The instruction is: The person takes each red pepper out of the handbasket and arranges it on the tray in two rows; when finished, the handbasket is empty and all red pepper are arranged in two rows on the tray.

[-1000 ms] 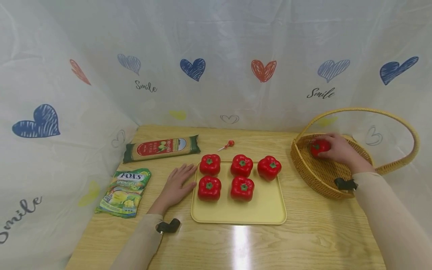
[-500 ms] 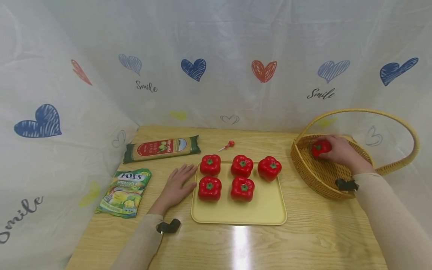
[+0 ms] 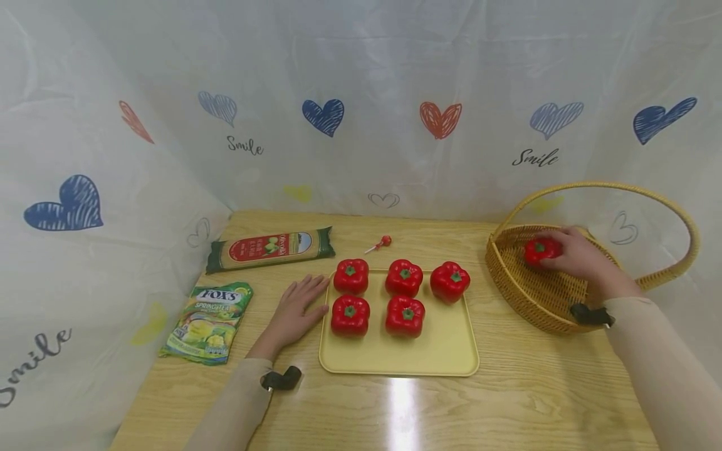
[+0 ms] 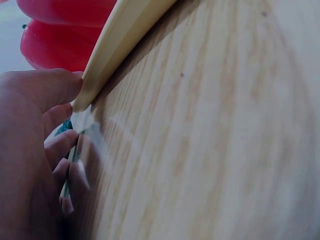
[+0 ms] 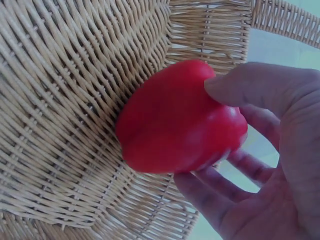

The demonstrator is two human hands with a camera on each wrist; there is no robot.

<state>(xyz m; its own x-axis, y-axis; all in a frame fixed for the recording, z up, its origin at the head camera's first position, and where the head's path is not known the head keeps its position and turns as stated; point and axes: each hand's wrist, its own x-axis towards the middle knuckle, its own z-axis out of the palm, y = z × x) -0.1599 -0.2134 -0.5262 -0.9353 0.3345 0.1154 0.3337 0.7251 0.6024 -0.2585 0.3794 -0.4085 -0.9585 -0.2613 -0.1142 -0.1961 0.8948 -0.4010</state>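
Observation:
Inside the wicker basket [image 3: 507, 288] at the right, my right hand [image 3: 578, 254] holds a red bell pepper [image 3: 538, 250], green stem facing up. In the right wrist view the thumb lies on one side of the bell pepper [image 5: 175, 120] and the fingers curl at the other, close to the woven wall. My left hand [image 3: 296, 310] lies flat with spread fingers on the table at the left edge of a yellow tray [image 3: 395, 360]. In the left wrist view its thumb [image 4: 55, 87] touches the tray rim [image 4: 115, 47]. Several more red bell peppers [image 3: 405, 316] stand on the tray.
A pasta packet [image 3: 271, 248] lies at the back left, with a green candy bag [image 3: 209, 322] in front of it. Behind the tray is a red lollipop [image 3: 386, 240]. The basket's tall handle [image 3: 685, 219] arches over its right side, near the curtain [image 3: 361, 156].
My right hand and the bell pepper in it have shifted slightly to the right within the basket, and the pepper's stem has turned more upward. My left hand has stayed put.

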